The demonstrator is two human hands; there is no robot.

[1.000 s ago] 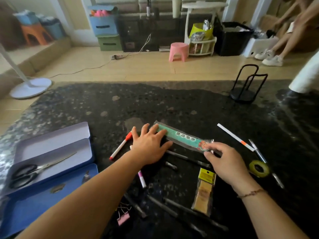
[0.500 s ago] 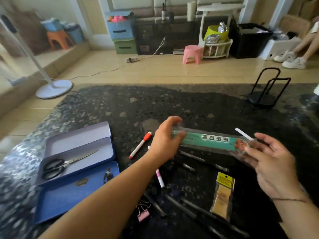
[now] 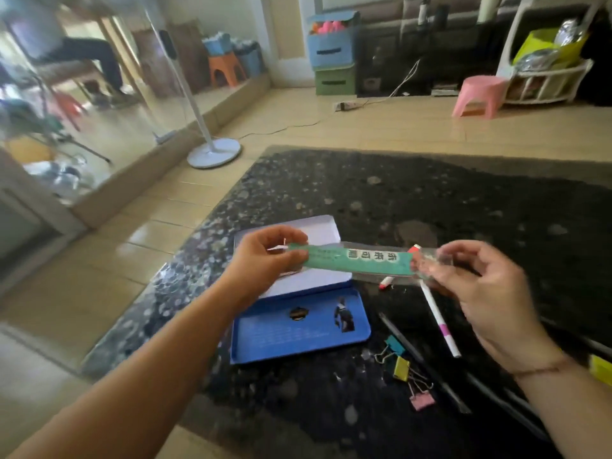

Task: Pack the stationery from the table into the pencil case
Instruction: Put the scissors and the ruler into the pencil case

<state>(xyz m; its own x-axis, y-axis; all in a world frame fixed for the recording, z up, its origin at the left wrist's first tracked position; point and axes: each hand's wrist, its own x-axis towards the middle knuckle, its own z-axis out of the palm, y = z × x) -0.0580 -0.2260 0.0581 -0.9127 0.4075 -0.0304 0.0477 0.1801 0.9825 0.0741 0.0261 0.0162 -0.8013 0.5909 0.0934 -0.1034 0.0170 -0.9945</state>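
Both hands pinch the long green plastic-sleeved ruler (image 3: 357,261) endwise: left hand (image 3: 265,263) nearer the open blue tin pencil case (image 3: 298,329) just below, right hand (image 3: 477,286) farther.

Three binder clips (image 3: 402,366), one pencil case (image 3: 299,326).

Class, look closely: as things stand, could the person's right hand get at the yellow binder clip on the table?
Probably not at once: the right hand grips one end of the green packaged ruler. The yellow binder clip lies uncovered just below it, so nothing blocks the way once it lets go.
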